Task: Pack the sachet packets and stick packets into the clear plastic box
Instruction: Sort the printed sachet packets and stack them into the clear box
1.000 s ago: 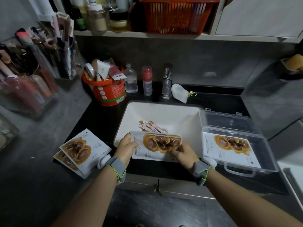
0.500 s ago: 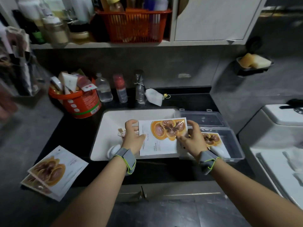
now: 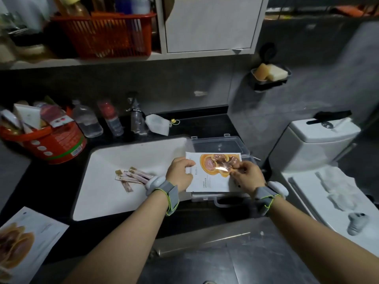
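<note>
A white sachet packet (image 3: 211,177) with an orange picture is being held flat over the open clear plastic box (image 3: 217,145), which is sitting on the dark table (image 3: 61,181) just to the right of the white sink (image 3: 127,156). The packet's left edge is being pinched by the left hand (image 3: 180,174) — its grip closed on the sachet. The right hand (image 3: 247,177) is being kept on the packet's right side, fingertips (image 3: 235,167) pressed to the printed picture, so that grip too is being kept on the sachet. A loose cluster of pink stick packets (image 3: 131,176) is being left lying in the sink basin, near the left wrist. More sachet packets (image 3: 24,240) are being left stacked at the table's near-left corner, well apart from the box.
</note>
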Action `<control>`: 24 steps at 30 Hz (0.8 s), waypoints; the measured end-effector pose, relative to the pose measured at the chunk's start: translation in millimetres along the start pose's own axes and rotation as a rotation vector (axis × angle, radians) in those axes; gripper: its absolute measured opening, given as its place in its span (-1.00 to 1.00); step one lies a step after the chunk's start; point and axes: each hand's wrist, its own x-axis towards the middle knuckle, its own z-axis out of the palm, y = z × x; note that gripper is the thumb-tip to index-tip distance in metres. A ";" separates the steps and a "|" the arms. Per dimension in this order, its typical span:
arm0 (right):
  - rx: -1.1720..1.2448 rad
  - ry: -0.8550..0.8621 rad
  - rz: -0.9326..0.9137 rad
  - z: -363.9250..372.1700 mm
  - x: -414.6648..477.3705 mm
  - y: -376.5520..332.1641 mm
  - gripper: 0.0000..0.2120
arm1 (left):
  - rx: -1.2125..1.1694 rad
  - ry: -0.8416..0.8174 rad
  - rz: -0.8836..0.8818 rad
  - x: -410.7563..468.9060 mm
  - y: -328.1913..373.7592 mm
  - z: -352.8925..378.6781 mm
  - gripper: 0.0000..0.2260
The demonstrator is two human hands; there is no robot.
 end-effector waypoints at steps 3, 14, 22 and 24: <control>-0.070 -0.014 0.014 -3.1 1.6 4.1 -0.80 | 0.080 -0.058 -0.019 0.8 -0.5 10.9 -0.58; -0.370 -0.052 -0.057 0.6 5.6 8.9 -0.73 | 0.483 -0.022 0.017 -7.6 4.5 25.1 -0.53; -0.506 -0.157 -0.316 12.3 -2.0 12.0 -0.74 | 0.677 -0.180 0.185 -8.4 7.4 30.5 -0.59; -0.489 -0.183 -0.310 13.1 -0.1 14.8 -0.75 | 0.697 -0.185 0.183 -7.4 6.3 29.5 -0.60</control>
